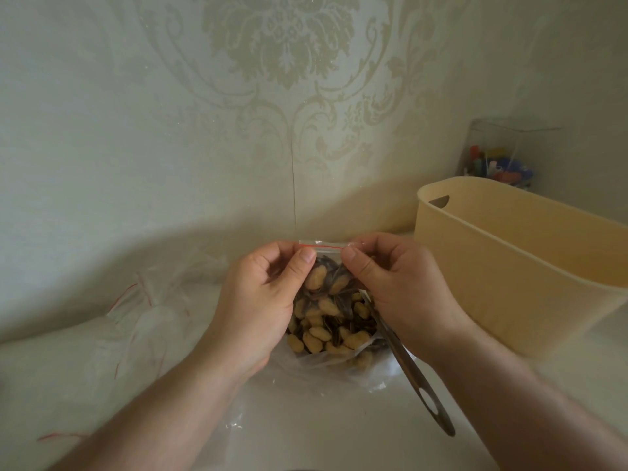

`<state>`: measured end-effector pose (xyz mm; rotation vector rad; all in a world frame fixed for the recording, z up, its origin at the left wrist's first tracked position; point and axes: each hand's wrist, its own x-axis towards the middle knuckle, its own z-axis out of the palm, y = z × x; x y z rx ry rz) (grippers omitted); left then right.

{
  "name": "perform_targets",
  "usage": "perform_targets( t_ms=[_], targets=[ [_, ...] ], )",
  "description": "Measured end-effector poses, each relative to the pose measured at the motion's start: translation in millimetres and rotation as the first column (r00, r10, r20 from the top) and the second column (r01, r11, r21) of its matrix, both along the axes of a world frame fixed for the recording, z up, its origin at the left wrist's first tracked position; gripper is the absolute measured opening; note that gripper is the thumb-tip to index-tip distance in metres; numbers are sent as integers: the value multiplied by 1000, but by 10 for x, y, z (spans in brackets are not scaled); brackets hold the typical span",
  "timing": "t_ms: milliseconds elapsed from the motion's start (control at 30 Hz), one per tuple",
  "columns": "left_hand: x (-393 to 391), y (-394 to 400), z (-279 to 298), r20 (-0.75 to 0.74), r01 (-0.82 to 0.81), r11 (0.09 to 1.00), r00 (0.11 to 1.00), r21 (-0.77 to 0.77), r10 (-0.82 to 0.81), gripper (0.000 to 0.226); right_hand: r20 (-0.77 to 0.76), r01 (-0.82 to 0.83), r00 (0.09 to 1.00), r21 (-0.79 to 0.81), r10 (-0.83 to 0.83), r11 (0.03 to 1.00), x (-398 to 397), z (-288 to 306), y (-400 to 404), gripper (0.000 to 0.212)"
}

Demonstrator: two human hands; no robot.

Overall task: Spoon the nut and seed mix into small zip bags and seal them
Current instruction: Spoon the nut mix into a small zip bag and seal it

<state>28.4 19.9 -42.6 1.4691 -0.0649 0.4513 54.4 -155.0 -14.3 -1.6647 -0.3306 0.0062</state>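
Frame centre: small zip bag held up between both hands, red zip line at its top edge. Left hand pinches the top left corner, thumb in front; right hand pinches the top right corner. Bag hangs below the grips, holding nut and seed mix. Spoon lies lower right, its handle pointing toward the bottom edge. Empty zip bags at left. Beige basket at right.

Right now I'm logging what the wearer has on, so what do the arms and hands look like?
Both forearms are bare, with no sleeves in view. The left hand and right hand wear no gloves, and no rings, watch or wristbands are visible. Thumbnails are short and unpainted.
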Motion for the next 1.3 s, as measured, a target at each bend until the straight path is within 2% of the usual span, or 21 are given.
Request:
perform_targets(
  t_ms=[200, 367, 533, 767, 867, 1033, 1300],
  targets=[
    [-9, 68, 1, 52, -70, 983, 997, 169, 62, 16, 16, 10, 1000, -30, -10, 999, -11, 9, -7, 13],
    [-19, 63, 13, 78, -86, 986, 994, 142, 75, 14, 1, -60, 998, -14, 60, 998, -33, 39, -10, 12],
    [-39, 13, 13, 72, -49, 989, 997, 140, 39, 12, 21, -48, 999, 0, 48, 999, -40, 7, 16, 8],
    [-51, 12, 29, 73, -14, 991, 997, 133, 4, 19, 18, -121, 993, 34, 121, 992, -60, 22, 20, 10],
    [-50, 17, 5, 71, 15, 985, 997, 173, -28, 14, 39, -145, 989, 56, 143, 988, -61, 15, 36, 12],
    [-43, -20, -3, 97, 0, 980, 995, 200, -19, 12, 65, -147, 988, 94, 141, 985, -53, -14, 66, 4],
    [-82, -20, 13, 109, -27, 969, 994, 244, 0, 14, 51, -128, 991, 113, 123, 985, -65, 31, 36, 10]
  ],
)
